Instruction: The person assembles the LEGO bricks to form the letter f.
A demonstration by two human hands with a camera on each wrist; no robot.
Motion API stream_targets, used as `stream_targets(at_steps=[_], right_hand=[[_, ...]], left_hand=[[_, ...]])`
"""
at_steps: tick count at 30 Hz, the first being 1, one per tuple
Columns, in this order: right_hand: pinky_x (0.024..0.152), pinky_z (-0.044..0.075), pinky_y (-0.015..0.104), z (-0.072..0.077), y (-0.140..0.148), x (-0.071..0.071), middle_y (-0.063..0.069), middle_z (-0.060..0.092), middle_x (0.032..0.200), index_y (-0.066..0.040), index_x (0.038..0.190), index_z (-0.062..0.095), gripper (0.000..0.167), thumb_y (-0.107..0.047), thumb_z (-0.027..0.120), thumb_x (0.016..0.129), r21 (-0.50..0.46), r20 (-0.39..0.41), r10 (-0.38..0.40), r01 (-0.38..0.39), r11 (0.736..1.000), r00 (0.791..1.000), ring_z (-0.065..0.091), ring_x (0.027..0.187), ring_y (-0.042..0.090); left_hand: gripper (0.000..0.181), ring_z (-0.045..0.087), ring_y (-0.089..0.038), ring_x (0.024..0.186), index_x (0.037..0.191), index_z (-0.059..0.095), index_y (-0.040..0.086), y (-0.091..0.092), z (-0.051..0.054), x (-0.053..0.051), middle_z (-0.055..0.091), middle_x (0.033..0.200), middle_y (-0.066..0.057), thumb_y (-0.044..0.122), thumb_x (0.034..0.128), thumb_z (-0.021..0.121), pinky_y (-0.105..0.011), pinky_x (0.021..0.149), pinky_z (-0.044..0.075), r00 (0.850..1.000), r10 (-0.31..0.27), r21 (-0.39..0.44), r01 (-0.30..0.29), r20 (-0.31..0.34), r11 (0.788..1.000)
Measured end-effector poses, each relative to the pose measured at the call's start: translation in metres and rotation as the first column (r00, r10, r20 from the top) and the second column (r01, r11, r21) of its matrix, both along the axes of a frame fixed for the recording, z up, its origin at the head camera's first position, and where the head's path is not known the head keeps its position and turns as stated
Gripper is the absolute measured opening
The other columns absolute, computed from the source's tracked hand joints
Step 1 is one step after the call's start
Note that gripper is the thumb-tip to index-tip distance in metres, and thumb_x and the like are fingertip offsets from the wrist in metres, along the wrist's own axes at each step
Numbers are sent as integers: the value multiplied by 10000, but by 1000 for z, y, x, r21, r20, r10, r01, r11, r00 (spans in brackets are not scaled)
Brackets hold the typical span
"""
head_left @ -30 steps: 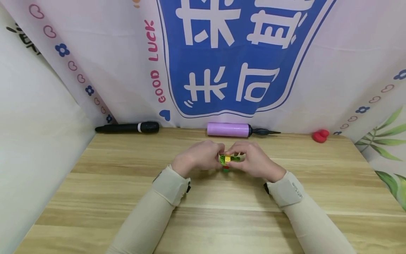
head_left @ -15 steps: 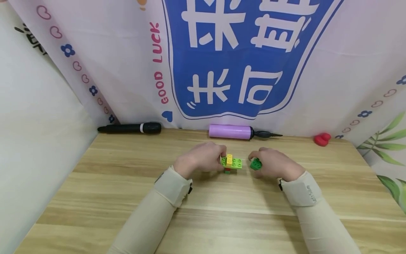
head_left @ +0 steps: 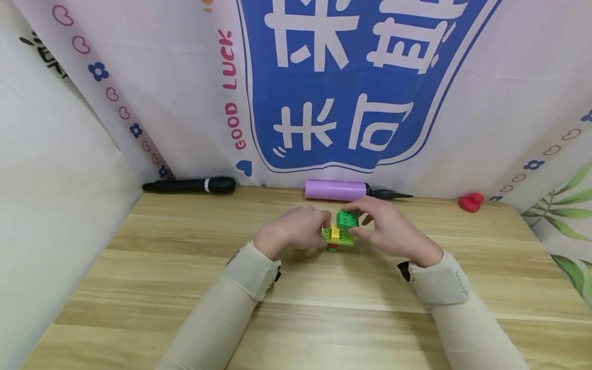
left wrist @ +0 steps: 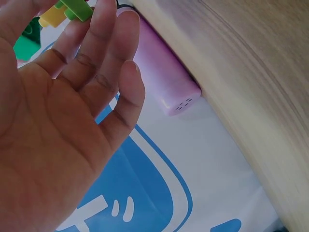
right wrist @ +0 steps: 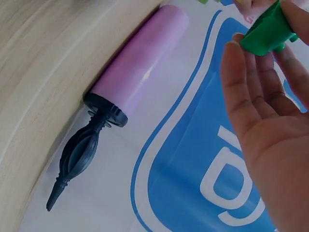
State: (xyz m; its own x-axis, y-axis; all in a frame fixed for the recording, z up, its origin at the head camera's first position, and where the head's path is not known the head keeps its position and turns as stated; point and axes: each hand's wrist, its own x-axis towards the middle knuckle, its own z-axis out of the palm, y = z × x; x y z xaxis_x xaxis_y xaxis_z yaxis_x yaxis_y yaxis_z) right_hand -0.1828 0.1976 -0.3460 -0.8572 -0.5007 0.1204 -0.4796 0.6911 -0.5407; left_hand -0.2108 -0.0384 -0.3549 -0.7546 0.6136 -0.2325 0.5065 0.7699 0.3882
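In the head view my left hand (head_left: 296, 228) pinches the left end of a small toy-brick build at the middle of the table. That build has a lime-green studded plate (head_left: 347, 240), with a yellow brick (head_left: 335, 233) on top. Red and green pieces (head_left: 332, 247) show below the plate. Just over its right part, my right hand (head_left: 390, 228) holds a green brick (head_left: 348, 219) between thumb and fingers, studs upward. Whether the green brick touches the yellow one cannot be told. The right wrist view also shows this green brick (right wrist: 265, 31) in the fingertips.
Behind the hands a purple hand pump (head_left: 336, 190) with a black nozzle lies along the table's back edge. A black microphone-like object (head_left: 189, 185) lies at the back left, a small red object (head_left: 470, 202) at the back right. A printed cloth (head_left: 185, 103) hangs behind the wooden table (head_left: 162, 267).
My right hand moved away to the right of the build, showing the green brick, then came back left and up with it over the build. My left hand stayed nearly still.
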Motion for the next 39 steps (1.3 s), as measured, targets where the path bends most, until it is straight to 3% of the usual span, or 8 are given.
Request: stream_targets(at_steps=[12,39], right_hand=[[893,589,460,-5,-7,3,21,719,1244,-130,1339,708,423,-98,810,930,8,-56,84,-84,996,995,659,1038,181],[879,598,440,-2,-7,4,6,722,1171,-134,1283,761,364,-109,815,924,20,-33,92,-91,996,995,657,1060,194]], left_hand=[[288,622,-144,783,1168,649,172,0,0,0,685,872,49,251,931,792,-339,772,524,1000,-13,-2,13,-24,1000],[359,632,-135,799,1242,663,140,1,-1,0,693,890,52,261,931,796,-334,781,528,1000,-4,-9,4,-7,1000]])
